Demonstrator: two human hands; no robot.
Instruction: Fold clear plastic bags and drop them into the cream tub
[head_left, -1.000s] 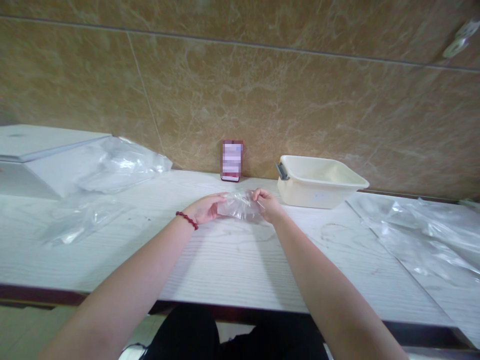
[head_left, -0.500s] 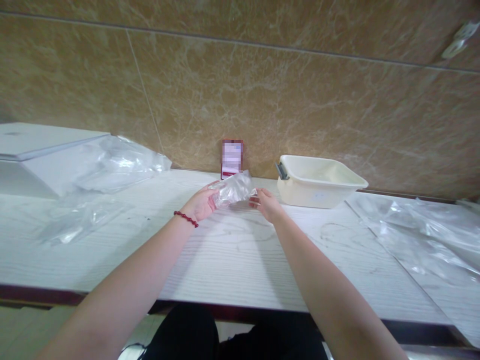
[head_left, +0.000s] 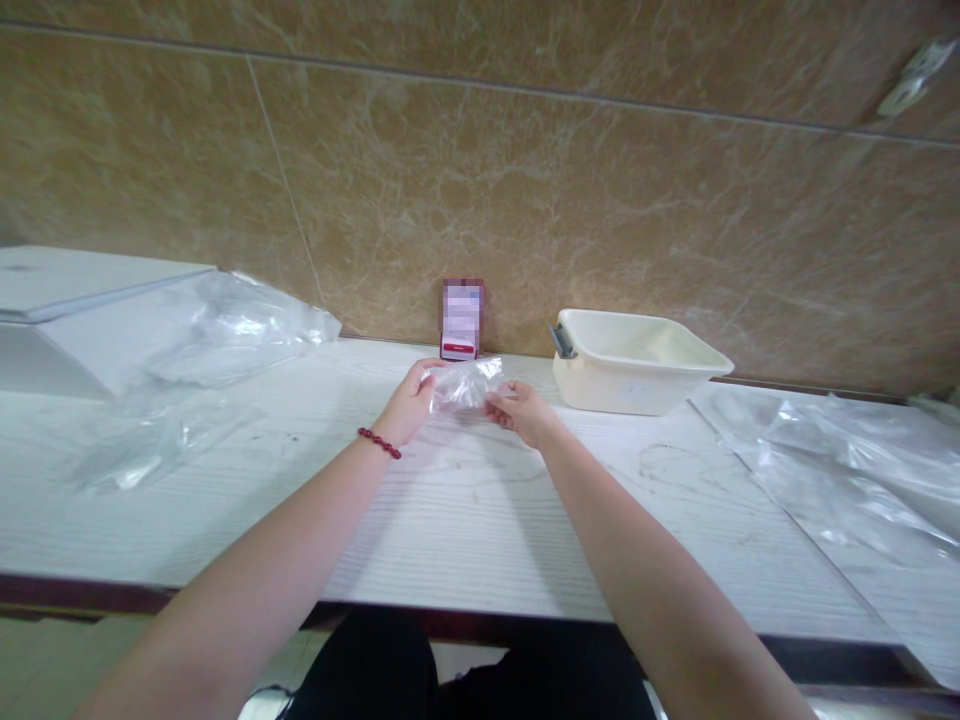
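A small clear plastic bag is held between my hands above the middle of the table, just in front of a phone. My left hand, with a red bead bracelet at the wrist, grips the bag's left end, thumb on top. At the right end, my right hand pinches the bag's edge between thumb and fingers. The bag looks crumpled and shiny; I cannot make out whether anything is inside it.
The phone leans upright against the marble wall. To the right stands a cream plastic bin with a grey handle. Clear plastic sheeting lies at far right. On the left, a white box stands beside more clear bags on the white table.
The bag has been lowered a little and flattened, showing more of the phone's lower screen. My right hand has moved slightly left and closed its fingertips on the bag's edge.
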